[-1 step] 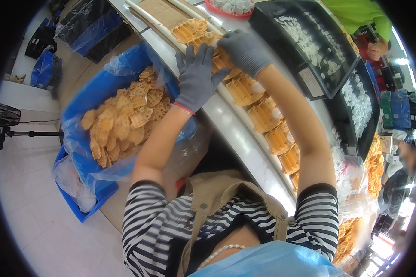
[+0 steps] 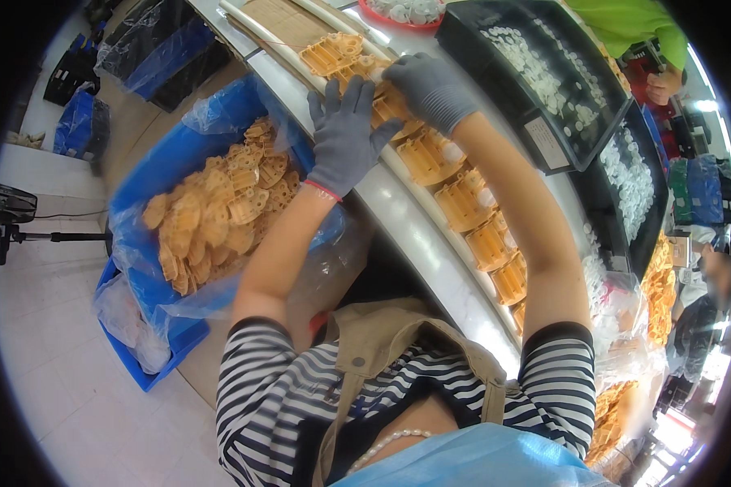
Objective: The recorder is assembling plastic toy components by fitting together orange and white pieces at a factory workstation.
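Note:
Both my hands wear grey knitted gloves and meet over a row of orange plastic housings (image 2: 463, 203) lined up between white rails on the bench. My left hand (image 2: 343, 138) has its fingers and thumb spread, the fingertips resting at the edge of one housing. Opposite it, my right hand (image 2: 430, 91) bends over the same housing, fingers pressed together; whatever they pinch is hidden beneath the glove. Beyond my fingers sits another orange housing (image 2: 331, 53) with molded ribs and holes. Round white plastic pieces (image 2: 452, 152) lie in several housings of the row.
At left, a blue plastic-lined bin (image 2: 138, 191) holds a heap of orange parts (image 2: 219, 211). Black trays (image 2: 495, 89) with small white pieces stand to the right, a red basket (image 2: 402, 18) at the back. Someone in a green sleeve (image 2: 625, 24) is at far right.

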`<state>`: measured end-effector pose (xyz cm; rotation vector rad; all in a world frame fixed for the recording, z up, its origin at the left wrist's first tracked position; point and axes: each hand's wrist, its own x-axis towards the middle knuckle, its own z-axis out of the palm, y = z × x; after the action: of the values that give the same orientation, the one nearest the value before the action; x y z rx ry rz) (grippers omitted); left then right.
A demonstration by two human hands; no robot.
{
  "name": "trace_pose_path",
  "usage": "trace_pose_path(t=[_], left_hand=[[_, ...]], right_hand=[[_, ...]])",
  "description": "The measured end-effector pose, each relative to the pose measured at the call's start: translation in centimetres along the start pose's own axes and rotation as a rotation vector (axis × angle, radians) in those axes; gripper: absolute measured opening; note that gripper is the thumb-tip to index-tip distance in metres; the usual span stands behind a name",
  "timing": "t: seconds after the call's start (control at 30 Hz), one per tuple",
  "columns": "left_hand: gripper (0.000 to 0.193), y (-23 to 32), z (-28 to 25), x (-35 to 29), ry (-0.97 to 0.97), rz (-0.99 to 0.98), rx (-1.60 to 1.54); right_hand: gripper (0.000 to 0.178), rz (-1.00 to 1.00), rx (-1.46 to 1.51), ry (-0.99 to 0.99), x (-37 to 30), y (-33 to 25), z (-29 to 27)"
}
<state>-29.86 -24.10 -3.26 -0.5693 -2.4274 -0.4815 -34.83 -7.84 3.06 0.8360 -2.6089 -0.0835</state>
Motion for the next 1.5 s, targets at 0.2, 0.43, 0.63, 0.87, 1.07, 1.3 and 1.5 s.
trace_pose_path(t=[0.2, 0.43, 0.63, 0.87, 1.07, 1.3, 1.5], left_hand=[[0.069, -1.3, 1.9, -0.6, -0.021, 0.017, 0.055], [0.062, -0.9, 1.5, -0.1, -0.024, 0.068, 0.071], [0.060, -1.0, 1.4, -0.4, -0.021, 0.071, 0.085], [0.061, -1.2, 1.5, -0.4, -0.014, 0.079, 0.096], [0.061, -0.9, 1.9, -0.1, -0.013, 0.088, 0.053], [0.060, -1.9, 1.9, -0.3, 0.001, 0.104, 0.049], [0.059, -1.4, 1.7, -0.2, -0.021, 0.104, 0.053]], right_hand=[[0.023, 0.227, 0.302, 0.076, -6.6, 2.7, -8.1], [0.021, 0.886, 0.265, -0.217, -26.4, 8.2, -14.4], [0.020, 1.100, 0.086, -0.349, -36.6, 7.9, -13.6], [0.023, 1.053, 0.032, -0.517, -40.1, 6.7, -12.6], [0.028, 0.942, -0.012, -0.403, -40.6, 5.2, -14.8], [0.021, 1.147, 0.042, -0.491, -40.5, 5.0, -16.5], [0.021, 1.298, 0.011, -0.514, -41.0, 3.9, -16.6]])
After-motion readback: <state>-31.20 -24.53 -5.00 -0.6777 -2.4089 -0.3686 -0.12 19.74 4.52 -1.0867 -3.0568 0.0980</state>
